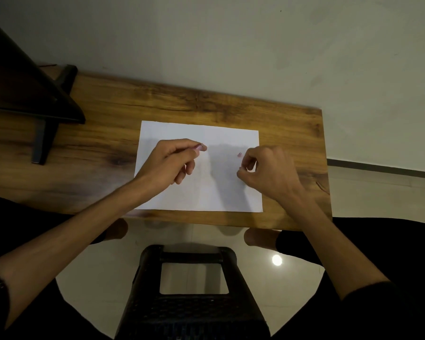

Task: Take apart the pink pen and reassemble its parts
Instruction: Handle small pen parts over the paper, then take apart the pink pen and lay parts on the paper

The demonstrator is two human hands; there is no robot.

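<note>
pink pen: the left hand [168, 163] holds a pink pen part [199, 147] between thumb and first finger; only its pink end pokes out at about 2 o'clock from the hand, and the rest is hidden inside the fingers

small pink piece: a tiny pink bit [239, 154] lies on the white paper [206, 192], just beside the right hand [268, 170], at about 10 o'clock from it; it is too small to tell which pen part it is

how it will handle: I think the pen parts are very light, hard and smooth, so they can slip or roll away; the small ones look easy to lose, so pinch them softly with the fingertips, and hold the long part around its middle

left hand: curled, pinching the pink part; the other fingers are tucked under

right hand: fingers bent with thumb and first finger close together, as if pinching something tiny; I cannot tell if anything is really in there

hands and pen: the two hands are apart over the paper, left at 9 o'clock, right at 3 o'clock; the held part points toward the right hand

paper: lies flat on the wooden table [206, 104], near its front edge

nearby: a dark stand [44, 133] at 10 o'clock on the table, and a black stool [192, 315] at 6 o'clock, below the table edge
</note>
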